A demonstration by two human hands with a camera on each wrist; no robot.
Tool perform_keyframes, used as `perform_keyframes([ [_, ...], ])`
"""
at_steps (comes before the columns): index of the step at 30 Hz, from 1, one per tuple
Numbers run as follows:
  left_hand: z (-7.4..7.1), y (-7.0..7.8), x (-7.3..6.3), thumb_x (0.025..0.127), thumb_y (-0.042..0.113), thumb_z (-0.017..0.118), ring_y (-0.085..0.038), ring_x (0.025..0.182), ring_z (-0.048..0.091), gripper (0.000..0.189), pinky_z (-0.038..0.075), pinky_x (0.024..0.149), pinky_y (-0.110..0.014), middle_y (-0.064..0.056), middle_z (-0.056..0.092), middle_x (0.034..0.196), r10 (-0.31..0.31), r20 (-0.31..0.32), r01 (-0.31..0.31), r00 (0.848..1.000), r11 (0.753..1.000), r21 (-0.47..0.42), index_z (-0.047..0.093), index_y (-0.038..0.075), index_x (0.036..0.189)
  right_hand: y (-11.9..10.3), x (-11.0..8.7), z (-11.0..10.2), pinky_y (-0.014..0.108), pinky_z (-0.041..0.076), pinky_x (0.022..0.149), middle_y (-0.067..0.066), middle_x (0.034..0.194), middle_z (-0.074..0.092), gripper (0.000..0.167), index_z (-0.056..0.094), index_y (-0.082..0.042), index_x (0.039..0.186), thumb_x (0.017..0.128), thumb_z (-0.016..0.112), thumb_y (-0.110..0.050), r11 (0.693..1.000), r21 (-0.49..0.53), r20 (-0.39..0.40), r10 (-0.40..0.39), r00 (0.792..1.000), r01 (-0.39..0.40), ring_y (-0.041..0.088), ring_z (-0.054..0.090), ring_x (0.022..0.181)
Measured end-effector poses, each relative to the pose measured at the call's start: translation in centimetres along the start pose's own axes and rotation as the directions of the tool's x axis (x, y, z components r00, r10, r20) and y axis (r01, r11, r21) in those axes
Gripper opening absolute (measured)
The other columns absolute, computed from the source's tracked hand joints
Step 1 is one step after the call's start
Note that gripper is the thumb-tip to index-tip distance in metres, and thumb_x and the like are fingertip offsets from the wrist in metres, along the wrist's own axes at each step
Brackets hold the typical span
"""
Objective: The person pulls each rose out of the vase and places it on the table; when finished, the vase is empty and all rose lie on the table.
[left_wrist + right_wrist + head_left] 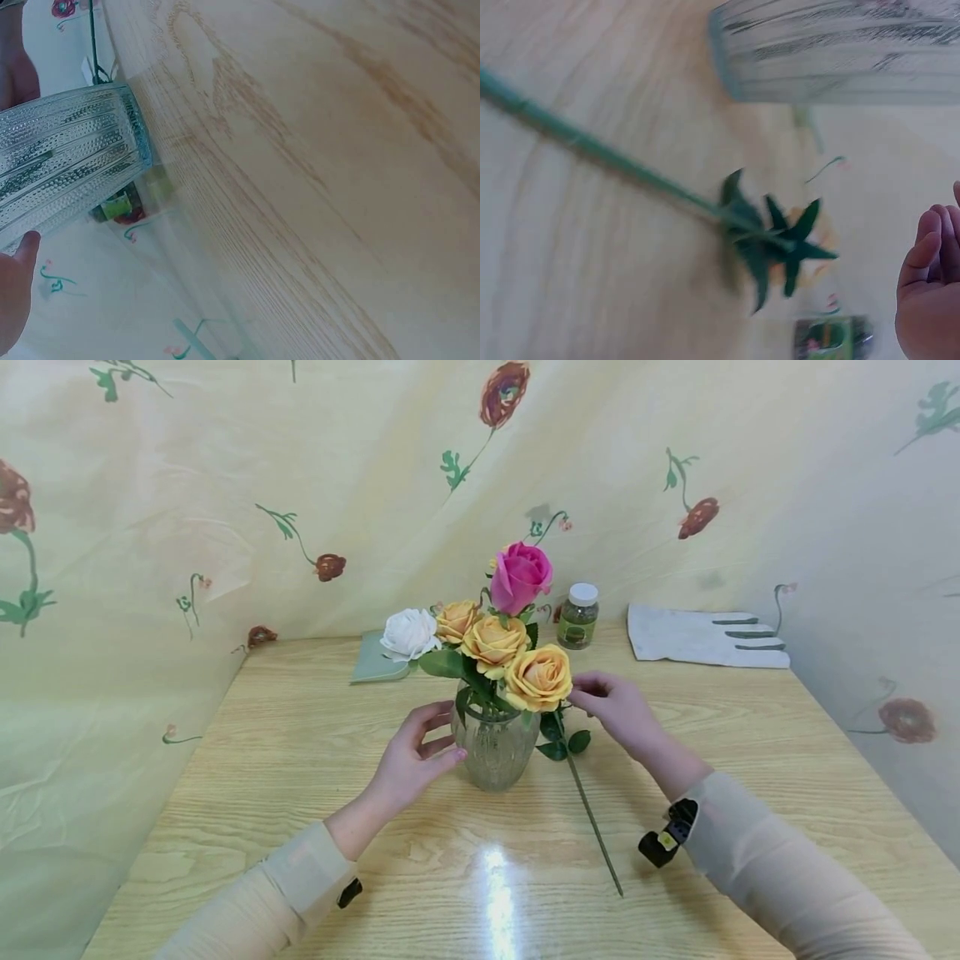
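Note:
A ribbed glass vase [498, 756] stands upright, holding a pink rose [521, 578], yellow roses and a white rose [410, 635]. My left hand [412, 752] holds the vase's left side, the thumb in front and the fingers spread along the side; in the left wrist view a digit touches the glass [67, 150]. At the vase's right my right hand [611, 706] pinches the edge of a yellow rose [538, 678]. That rose's long green stem [592, 814] slants toward me outside the vase, also blurred in the right wrist view. Petals hide the fingertip contact.
Behind the vase stand a lidded jar [577, 618] and a pale green flat item [378, 658]. A whitish glove [705, 637] lies at the back right of the wooden table [285, 735]. A flower-patterned cloth [375, 485] covers the wall close behind.

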State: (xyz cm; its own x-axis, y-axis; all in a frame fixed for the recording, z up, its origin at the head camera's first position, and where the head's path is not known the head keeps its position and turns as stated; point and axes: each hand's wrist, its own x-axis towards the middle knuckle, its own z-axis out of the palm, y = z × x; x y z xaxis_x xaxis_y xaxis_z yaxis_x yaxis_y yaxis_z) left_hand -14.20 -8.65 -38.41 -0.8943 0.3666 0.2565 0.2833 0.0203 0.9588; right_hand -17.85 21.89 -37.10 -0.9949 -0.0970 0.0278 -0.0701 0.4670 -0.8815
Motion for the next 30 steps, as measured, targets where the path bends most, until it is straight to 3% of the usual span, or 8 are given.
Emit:
perform_keyframes([
  [8, 0.0, 0.0, 0.0, 0.082, -0.004, 0.067, -0.029, 0.123, 0.044, 0.057, 0.043, 0.100, -0.047, -0.012, 0.042, 0.136, -0.004, -0.010, 0.004, 1.000, 1.000, -0.002, 0.042, 0.003, 0.134, -4.0, -0.3, -0.3, 0.027, 0.052, 0.073, 0.009, 0.105, 0.060, 0.035, 0.057, 0.001, 0.123, 0.093, 0.059, -0.016, 0.975, 0.133, 0.004, -0.180, 0.984, 0.178, 0.017, 0.055, 0.088],
  [14, 0.0, -0.2, 0.0, 0.083, -0.005, 0.066, -0.029, 0.123, 0.044, 0.056, 0.043, 0.100, -0.047, -0.012, 0.043, 0.135, 0.010, -0.011, -0.010, 1.000, 1.000, -0.005, 0.042, 0.003, 0.133, -5.5, -0.8, -0.1, 0.024, 0.054, 0.074, 0.003, 0.100, 0.061, 0.031, 0.058, 0.007, 0.117, 0.090, 0.062, -0.005, 0.950, 0.213, 0.016, -0.239, 0.971, 0.231, 0.016, 0.057, 0.090],
  [18, 0.0, -0.3, 0.1, 0.083, -0.004, 0.066, -0.028, 0.122, 0.044, 0.056, 0.044, 0.100, -0.045, -0.012, 0.043, 0.135, 0.010, -0.010, -0.010, 1.000, 1.000, 0.001, 0.042, 0.003, 0.133, -5.8, -1.3, 0.1, 0.024, 0.054, 0.073, 0.002, 0.098, 0.062, 0.023, 0.065, -0.005, 0.110, 0.088, 0.062, 0.000, 0.925, 0.280, 0.026, -0.275, 0.961, 0.257, 0.016, 0.057, 0.088],
  [23, 0.0, -0.3, 0.1, 0.083, -0.003, 0.067, -0.028, 0.123, 0.044, 0.057, 0.045, 0.099, -0.043, -0.011, 0.043, 0.135, 0.010, -0.005, -0.010, 1.000, 1.000, 0.008, 0.042, 0.004, 0.134, -6.0, -1.8, 0.5, 0.025, 0.054, 0.075, 0.004, 0.100, 0.062, 0.034, 0.069, -0.021, 0.103, 0.086, 0.059, 0.006, 0.874, 0.411, 0.049, -0.306, 0.951, 0.260, 0.017, 0.056, 0.090],
  [27, 0.0, -0.3, 0.1, 0.083, -0.002, 0.068, -0.028, 0.123, 0.044, 0.058, 0.045, 0.099, -0.044, -0.011, 0.042, 0.136, 0.008, 0.000, -0.008, 1.000, 1.000, 0.005, 0.042, 0.005, 0.135, -6.1, -2.5, 1.0, 0.023, 0.053, 0.077, 0.002, 0.100, 0.062, 0.038, 0.068, -0.023, 0.102, 0.083, 0.057, 0.008, 0.859, 0.462, 0.060, -0.277, 0.959, 0.219, 0.016, 0.056, 0.091],
  [30, 0.0, -0.2, 0.0, 0.083, -0.002, 0.067, -0.028, 0.123, 0.044, 0.058, 0.045, 0.099, -0.044, -0.012, 0.042, 0.136, 0.012, 0.001, -0.012, 1.000, 1.000, 0.009, 0.042, 0.004, 0.134, -6.1, -3.0, 1.7, 0.024, 0.053, 0.082, 0.002, 0.106, 0.061, 0.041, 0.067, -0.024, 0.106, 0.084, 0.055, 0.009, 0.828, 0.532, 0.082, -0.255, 0.963, 0.174, 0.015, 0.056, 0.096],
])
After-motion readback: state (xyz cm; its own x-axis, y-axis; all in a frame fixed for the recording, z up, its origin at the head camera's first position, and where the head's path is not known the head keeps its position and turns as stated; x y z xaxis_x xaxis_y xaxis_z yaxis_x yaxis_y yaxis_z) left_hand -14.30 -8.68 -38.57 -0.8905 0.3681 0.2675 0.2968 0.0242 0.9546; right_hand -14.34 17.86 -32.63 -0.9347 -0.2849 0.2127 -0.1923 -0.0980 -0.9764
